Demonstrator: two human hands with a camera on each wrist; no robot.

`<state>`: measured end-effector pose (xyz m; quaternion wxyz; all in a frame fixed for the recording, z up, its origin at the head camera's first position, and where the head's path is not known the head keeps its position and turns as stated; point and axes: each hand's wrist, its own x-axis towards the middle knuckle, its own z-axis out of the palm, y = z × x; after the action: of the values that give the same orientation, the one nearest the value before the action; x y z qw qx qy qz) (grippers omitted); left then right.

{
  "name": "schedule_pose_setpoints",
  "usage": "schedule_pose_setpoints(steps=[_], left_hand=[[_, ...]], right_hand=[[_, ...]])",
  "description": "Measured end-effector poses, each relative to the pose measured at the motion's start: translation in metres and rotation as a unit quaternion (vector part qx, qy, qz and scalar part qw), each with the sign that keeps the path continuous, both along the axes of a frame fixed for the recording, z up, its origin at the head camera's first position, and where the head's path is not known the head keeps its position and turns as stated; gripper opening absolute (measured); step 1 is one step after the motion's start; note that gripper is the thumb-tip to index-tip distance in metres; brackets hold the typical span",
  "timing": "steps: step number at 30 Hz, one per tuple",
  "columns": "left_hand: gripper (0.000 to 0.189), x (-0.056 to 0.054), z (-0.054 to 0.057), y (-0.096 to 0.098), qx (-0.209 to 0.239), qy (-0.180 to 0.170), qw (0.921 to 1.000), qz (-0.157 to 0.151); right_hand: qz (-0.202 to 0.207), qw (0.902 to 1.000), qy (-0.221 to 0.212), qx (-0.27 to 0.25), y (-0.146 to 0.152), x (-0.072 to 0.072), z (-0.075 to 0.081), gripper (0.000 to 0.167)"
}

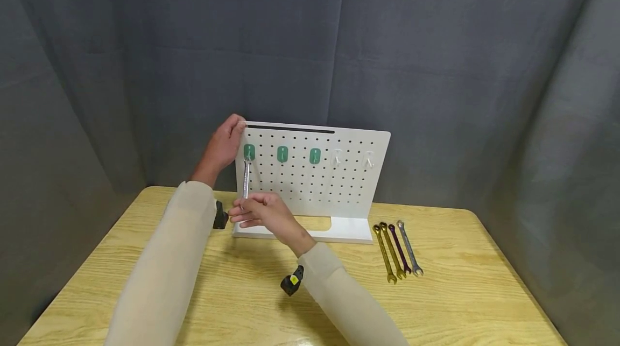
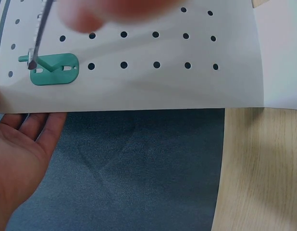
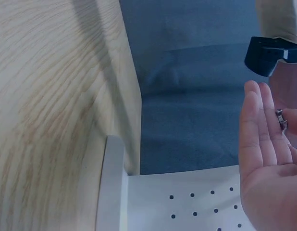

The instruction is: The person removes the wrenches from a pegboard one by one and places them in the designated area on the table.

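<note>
A white pegboard [image 1: 374, 175] stands on the table, and my left hand [image 1: 224, 144] grips its upper left corner. In the left wrist view, that hand's fingers [image 2: 52, 130] reach behind the board's edge. My right hand [image 1: 273, 218] pinches the lower end of a silver combination wrench [image 1: 246, 180] between thumb and fingers. The wrench hangs nearly upright, its upper ring end at the leftmost green hook [image 1: 249, 151]. Seen from the left wrist, the hook's peg tip [image 2: 22, 58] pokes out past the ring. The pinched wrench end [image 3: 281, 119] shows in the right wrist view.
Two more green hooks [image 1: 282, 154] and two clear hooks [image 1: 370, 160] line the same row. Right of the board, several wrenches lie side by side: gold ones [image 1: 385, 254], a purple one [image 1: 400, 249] and a silver one [image 1: 410, 249]. A grey curtain [image 1: 411, 66] hangs behind the wooden table [image 1: 465, 281].
</note>
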<state>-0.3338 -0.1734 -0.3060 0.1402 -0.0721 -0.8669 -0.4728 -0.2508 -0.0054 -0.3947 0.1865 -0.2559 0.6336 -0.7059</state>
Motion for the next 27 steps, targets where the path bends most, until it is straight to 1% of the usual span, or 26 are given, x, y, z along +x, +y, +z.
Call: schedule_pose_setpoints(steps=[6,10,15,21,24,27], left_hand=[[0.032,0.001,-0.002,0.000,-0.004,-0.003,1.0000,-0.005],[0.031,0.003,-0.001,0.000,-0.007,-0.005,1.0000,-0.004],[0.032,0.006,-0.002,-0.001,-0.012,-0.006,0.9999,-0.004],[0.032,0.004,-0.006,-0.002,-0.012,0.002,0.9999,-0.007],[0.032,0.002,-0.005,-0.002,-0.010,0.015,0.9998,-0.007],[0.032,-0.002,-0.001,-0.002,-0.007,0.028,0.9995,-0.008]], right_hand=[[-0.006,1.0000,0.001,-0.006,0.004,0.004,0.007,0.031],[-0.003,0.9999,0.003,-0.011,0.006,0.006,0.012,0.035],[0.004,0.9998,0.000,-0.017,0.008,0.010,0.017,0.036],[0.009,0.9998,0.002,-0.020,0.010,0.010,0.021,0.036],[0.008,0.9997,0.010,-0.021,0.011,0.007,0.026,0.034],[0.002,0.9995,0.021,-0.025,0.012,0.004,0.033,0.032]])
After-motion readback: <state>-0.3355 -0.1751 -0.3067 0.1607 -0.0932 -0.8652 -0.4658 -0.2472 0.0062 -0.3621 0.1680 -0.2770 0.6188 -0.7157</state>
